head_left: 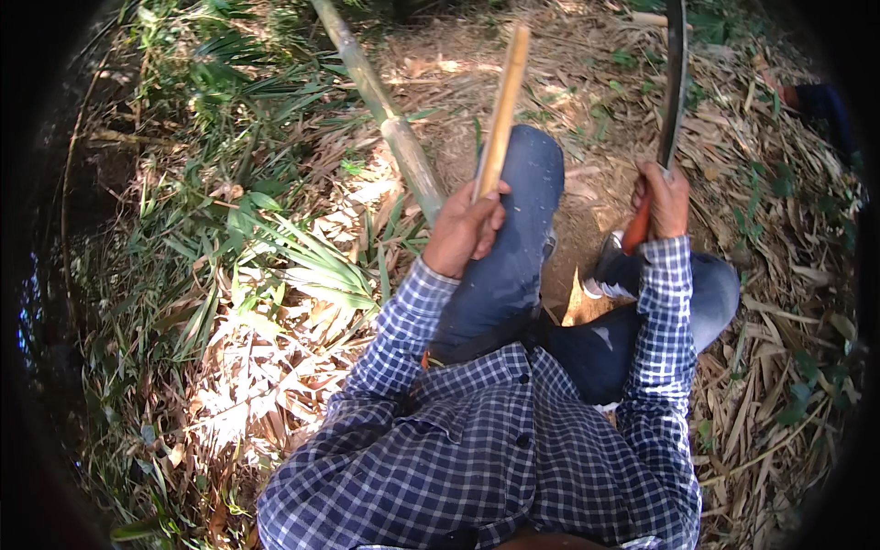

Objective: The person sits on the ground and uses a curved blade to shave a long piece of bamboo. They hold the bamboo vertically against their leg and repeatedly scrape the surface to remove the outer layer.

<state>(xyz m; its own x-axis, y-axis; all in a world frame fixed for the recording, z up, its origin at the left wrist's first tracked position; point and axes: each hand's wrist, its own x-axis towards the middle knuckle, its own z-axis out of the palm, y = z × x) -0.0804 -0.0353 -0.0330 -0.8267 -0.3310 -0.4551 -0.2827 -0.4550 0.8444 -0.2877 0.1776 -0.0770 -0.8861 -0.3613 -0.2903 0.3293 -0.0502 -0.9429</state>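
My left hand [467,229] is closed around the lower end of a split bamboo strip [504,110], which points up and away, its pale yellow-brown face showing. My right hand [662,200] grips the orange-red handle [637,227] of a long machete. Its dark, slightly curved blade [676,82] rises away from me and runs out past the top edge of the view. The strip and the blade are well apart, with my bent left knee below the strip. Both forearms are in checked blue and white sleeves.
A thick green bamboo pole [376,96] slants along the ground, its near end by my left hand. Cut green leaves [321,261] lie to the left on dry leaf litter [266,376]. At the far right edge is a dark blue shape [820,110], too dim to identify.
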